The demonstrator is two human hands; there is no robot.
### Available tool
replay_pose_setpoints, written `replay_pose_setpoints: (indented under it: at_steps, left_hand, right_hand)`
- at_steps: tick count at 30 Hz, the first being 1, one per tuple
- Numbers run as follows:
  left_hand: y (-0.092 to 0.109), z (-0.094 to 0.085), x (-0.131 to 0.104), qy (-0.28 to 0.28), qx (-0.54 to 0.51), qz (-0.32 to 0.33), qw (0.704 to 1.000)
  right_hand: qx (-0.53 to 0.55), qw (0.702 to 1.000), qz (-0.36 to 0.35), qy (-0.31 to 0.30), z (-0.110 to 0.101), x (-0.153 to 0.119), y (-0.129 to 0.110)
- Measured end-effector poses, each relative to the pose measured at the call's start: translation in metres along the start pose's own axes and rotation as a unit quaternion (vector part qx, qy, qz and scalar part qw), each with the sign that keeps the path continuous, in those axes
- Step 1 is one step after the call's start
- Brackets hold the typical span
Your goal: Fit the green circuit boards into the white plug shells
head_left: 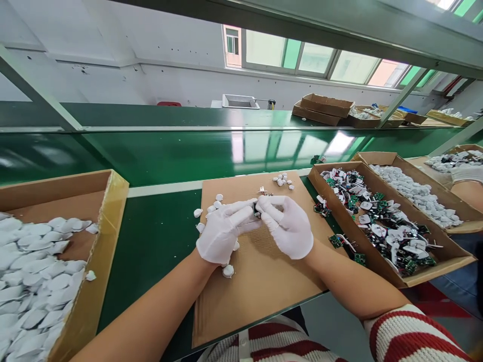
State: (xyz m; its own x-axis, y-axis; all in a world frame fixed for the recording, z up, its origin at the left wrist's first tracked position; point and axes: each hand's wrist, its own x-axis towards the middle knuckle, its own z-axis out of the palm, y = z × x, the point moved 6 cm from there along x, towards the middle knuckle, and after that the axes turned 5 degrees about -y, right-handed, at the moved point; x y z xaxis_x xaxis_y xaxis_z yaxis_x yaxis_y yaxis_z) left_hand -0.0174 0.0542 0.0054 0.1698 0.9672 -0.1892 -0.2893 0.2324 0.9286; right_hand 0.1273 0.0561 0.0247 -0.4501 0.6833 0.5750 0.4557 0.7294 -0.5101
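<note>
hands (289, 229) | fingertips (249, 202) together at small dark part (257, 211) | forearms (169, 299) angled inward

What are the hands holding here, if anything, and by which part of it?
A small dark piece, pinched between the fingertips of the left hand and right hand; gloves hide which part is gripped.

A small dark piece (257, 211), mostly hidden, sits between white-gloved fingers (241, 216) above the cardboard sheet (264, 296).
</note>
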Motion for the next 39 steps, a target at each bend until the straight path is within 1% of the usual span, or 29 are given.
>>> replay_pose_setpoints:
  at_steps: [2,5,7,10,11,12,13,16,17,18,19,22,24,26,28,32,35,37,39]
  left_hand:
    - [-0.001,0.001,0.000,-0.008,-0.010,-0.002,1.000]
    - [-0.004,0.002,0.002,-0.014,-0.026,-0.001,1.000]
    - [-0.007,0.002,0.003,-0.016,-0.038,-0.006,0.999]
    - [-0.009,0.003,0.002,-0.012,-0.017,-0.006,1.000]
    - [-0.008,0.004,0.001,-0.011,-0.009,-0.003,1.000]
    - [-0.007,0.004,0.000,-0.010,-0.008,0.001,1.000]
    - [-0.007,0.004,-0.001,-0.011,-0.014,0.005,1.000]
    - [-0.007,0.005,0.000,-0.029,-0.052,0.010,0.998]
    - [-0.007,0.005,0.001,-0.036,-0.060,0.011,0.997]
    - [-0.008,0.004,0.001,-0.042,-0.064,0.013,0.997]
    - [-0.008,0.004,0.002,-0.046,-0.064,0.014,0.997]
    - [-0.010,0.002,0.003,-0.065,-0.063,0.005,0.996]
    - [-0.011,0.002,0.004,-0.091,-0.068,0.008,0.994]
    - [-0.011,0.002,0.006,-0.115,-0.074,0.015,0.991]
    - [-0.012,0.001,0.007,-0.130,-0.085,0.019,0.988]
    - [-0.013,0.005,0.006,-0.143,-0.137,0.010,0.980]
    - [-0.014,0.009,0.005,-0.122,-0.143,0.001,0.982]
    - [-0.014,0.010,0.005,-0.104,-0.144,-0.001,0.984]
    - [-0.014,0.012,0.005,-0.089,-0.160,-0.008,0.983]
  right_hand:
    - [0.023,0.999,0.019,0.019,-0.004,0.001,0.003]
    - [0.042,0.999,0.026,0.016,-0.005,0.000,0.004]
    - [0.073,0.996,0.036,0.035,-0.006,-0.003,0.009]
    - [0.140,0.985,0.070,0.075,-0.006,-0.008,0.021]
    - [0.153,0.982,0.079,0.081,-0.006,-0.008,0.025]
    - [0.159,0.981,0.086,0.075,-0.005,-0.006,0.027]
    - [0.160,0.981,0.094,0.048,-0.003,-0.003,0.027]
    - [0.146,0.973,0.148,-0.096,0.008,0.009,0.024]
    - [0.140,0.967,0.164,-0.132,0.010,0.012,0.022]
    - [0.138,0.964,0.170,-0.151,0.011,0.013,0.018]
    - [0.138,0.967,0.164,-0.141,0.009,0.014,0.015]
    - [0.152,0.982,0.105,-0.040,0.000,0.011,0.006]
    - [0.179,0.979,0.094,0.009,0.000,0.004,0.008]
    - [0.217,0.970,0.112,0.011,0.004,-0.001,0.015]
    - [0.223,0.967,0.118,0.013,0.004,-0.002,0.019]
    - [0.146,0.982,0.107,0.045,-0.004,0.001,0.022]
    - [0.094,0.989,0.095,0.070,-0.007,0.000,0.021]
    - [0.042,0.994,0.060,0.080,-0.008,-0.002,0.015]
    - [-0.021,0.998,0.021,0.062,-0.005,-0.004,0.007]
